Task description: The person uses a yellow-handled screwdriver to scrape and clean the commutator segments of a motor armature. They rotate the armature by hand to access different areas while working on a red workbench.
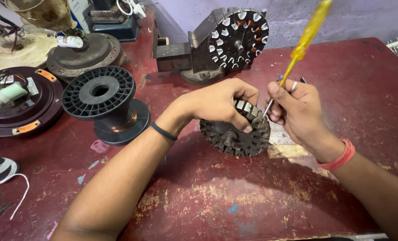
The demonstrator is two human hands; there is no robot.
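A dark round slotted stator core [234, 138] stands tilted on the worn red table [234, 196]. My left hand [219, 102] grips its upper rim from the left, fingers curled over the top. My right hand [297, 107] holds a screwdriver with a yellow see-through handle [308, 35]. Its metal tip touches the core's upper right edge next to my left fingertips. A black band is on my left wrist and an orange one on my right.
A black plastic spool [105, 102] stands left of my left arm. Behind the core sits a vise [181, 56] with a second wound stator [239, 38]. Round fan motor housings [18, 100] crowd the far left. White cord [0, 172] lies at the left edge.
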